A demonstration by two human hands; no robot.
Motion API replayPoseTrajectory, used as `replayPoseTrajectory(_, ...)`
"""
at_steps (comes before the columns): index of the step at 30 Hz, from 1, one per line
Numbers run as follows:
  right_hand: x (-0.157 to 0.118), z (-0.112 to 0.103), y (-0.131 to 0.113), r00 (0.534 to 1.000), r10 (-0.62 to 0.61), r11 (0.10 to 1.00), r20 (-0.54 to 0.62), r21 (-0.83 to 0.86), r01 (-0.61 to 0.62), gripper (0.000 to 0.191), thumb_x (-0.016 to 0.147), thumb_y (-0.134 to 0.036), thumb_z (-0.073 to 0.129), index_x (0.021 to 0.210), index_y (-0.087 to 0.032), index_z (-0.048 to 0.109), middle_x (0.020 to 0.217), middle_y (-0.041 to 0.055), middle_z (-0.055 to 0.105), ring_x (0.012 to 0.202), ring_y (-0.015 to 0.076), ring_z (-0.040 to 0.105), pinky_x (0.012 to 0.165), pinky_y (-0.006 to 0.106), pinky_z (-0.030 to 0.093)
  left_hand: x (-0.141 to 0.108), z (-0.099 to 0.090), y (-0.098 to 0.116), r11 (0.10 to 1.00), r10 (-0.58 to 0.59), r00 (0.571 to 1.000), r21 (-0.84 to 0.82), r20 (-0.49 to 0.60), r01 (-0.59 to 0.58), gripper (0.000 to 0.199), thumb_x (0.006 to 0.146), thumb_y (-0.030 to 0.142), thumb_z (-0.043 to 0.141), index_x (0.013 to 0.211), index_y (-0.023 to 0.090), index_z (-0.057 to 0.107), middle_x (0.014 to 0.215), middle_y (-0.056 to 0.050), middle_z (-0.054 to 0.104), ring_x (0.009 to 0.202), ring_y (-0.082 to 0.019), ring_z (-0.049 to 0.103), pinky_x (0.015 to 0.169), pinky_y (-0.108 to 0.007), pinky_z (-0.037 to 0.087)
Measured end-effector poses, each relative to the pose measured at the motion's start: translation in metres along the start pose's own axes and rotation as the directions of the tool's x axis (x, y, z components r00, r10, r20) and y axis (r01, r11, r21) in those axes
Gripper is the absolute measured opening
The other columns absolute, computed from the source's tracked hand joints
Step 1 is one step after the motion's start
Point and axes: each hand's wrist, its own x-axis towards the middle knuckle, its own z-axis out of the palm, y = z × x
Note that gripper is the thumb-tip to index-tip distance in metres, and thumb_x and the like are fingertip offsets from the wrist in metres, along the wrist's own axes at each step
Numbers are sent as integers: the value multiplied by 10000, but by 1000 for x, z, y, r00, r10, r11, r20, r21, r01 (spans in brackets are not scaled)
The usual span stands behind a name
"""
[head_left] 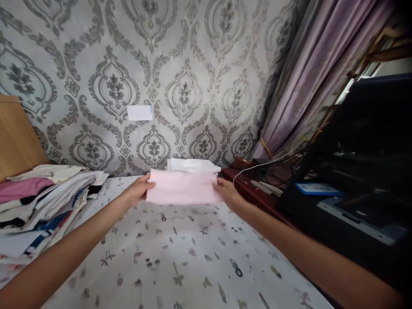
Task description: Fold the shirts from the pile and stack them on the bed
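Observation:
A folded light pink cloth (183, 187) is stretched between my two hands near the far end of the patterned sheet (180, 253). My left hand (140, 189) pinches its left edge, thumb in front. At the right edge, my right hand (228, 193) grips it the same way, slightly blurred. Just behind the pink cloth lies a folded white cloth (193, 165), its lower part hidden. What kind of garment the pink cloth is, I cannot tell.
Several folded clothes (54, 201) are piled at the left, beside a wooden panel (19, 133). A dark red table (247, 182) with a white cable (257, 164) runs along the right, near a large black object (363, 154). The patterned wall (183, 86) stands behind.

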Motion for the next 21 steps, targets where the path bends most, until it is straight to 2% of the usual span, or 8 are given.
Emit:
replayPoseTrajectory(3, 89, -10, -21, 993, -50, 978, -103, -208, 28, 111, 776, -222, 704, 795, -121, 662, 673, -39, 631, 637, 109, 546, 615, 230, 438, 74, 30, 27, 994, 105, 990, -6, -90, -106, 496, 688, 208, 720, 1168, 244, 601, 982, -40, 736, 836, -205, 694, 679, -296, 573)
replayPoseTrajectory(5, 136, -13, -25, 986, -64, 935, -151, -356, 7, 165, 882, -282, 675, 898, -119, 659, 812, -14, 656, 695, 113, 590, 658, 251, 494, 118, 45, 36, 994, 112, 983, 10, -148, -112, 461, 714, 177, 699, 1157, 237, 584, 943, -34, 715, 767, -177, 675, 659, -284, 565)
replayPoseTrajectory(7, 166, -10, -18, 983, -72, 870, -170, -492, -22, 225, 939, -329, 629, 985, -112, 661, 975, 35, 669, 834, 159, 641, 754, 323, 536, 152, 53, 33, 997, 82, 979, 31, -186, -78, 463, 723, 162, 708, 1161, 211, 565, 883, -36, 687, 709, -169, 654, 642, -294, 561)
replayPoseTrajectory(9, 177, -1, -2, 983, -92, 795, -156, -607, -22, 242, 932, -290, 618, 1035, -79, 675, 1121, 127, 664, 1025, 260, 632, 888, 431, 500, 174, 53, 18, 998, 46, 976, 50, -215, -36, 492, 734, 152, 719, 1191, 183, 540, 833, -32, 653, 673, -166, 633, 632, -307, 559)
replayPoseTrajectory(12, 174, 24, 24, 985, -170, 700, -24, -707, 103, 321, 887, -218, 628, 1175, -83, 674, 1343, 217, 588, 1284, 356, 488, 1077, 515, 333, 185, 47, -8, 998, 30, 971, 67, -236, -14, 476, 804, 129, 677, 1247, 161, 507, 839, -25, 627, 688, -146, 622, 664, -297, 562)
replayPoseTrajectory(15, 168, 53, 43, 936, -265, 544, 232, -766, 344, 432, 941, -302, 573, 1361, -203, 589, 1547, 127, 434, 1442, 302, 318, 1180, 484, 184, 184, 43, -21, 996, 48, 975, 85, -217, -30, 361, 911, 135, 587, 1265, 154, 520, 961, -55, 642, 792, -141, 640, 739, -296, 567)
replayPoseTrajectory(18, 167, 69, 59, 884, -207, 294, 418, -836, 464, 442, 1009, -376, 443, 1428, -263, 528, 1570, 102, 411, 1455, 297, 307, 1165, 550, 193, 175, 47, -24, 990, 76, 977, 129, -198, -51, 305, 970, 282, 583, 1255, 175, 573, 1186, -95, 627, 972, -189, 645, 832, -370, 574)
replayPoseTrajectory(21, 171, 72, 73, 886, -153, 248, 439, -850, 464, 413, 1008, -330, 434, 1397, -279, 561, 1514, 127, 486, 1416, 321, 375, 1120, 609, 240, 154, 48, -33, 974, 103, 977, 216, -188, -61, 297, 977, 359, 577, 1235, 215, 608, 1296, -102, 594, 1062, -208, 625, 899, -410, 561)
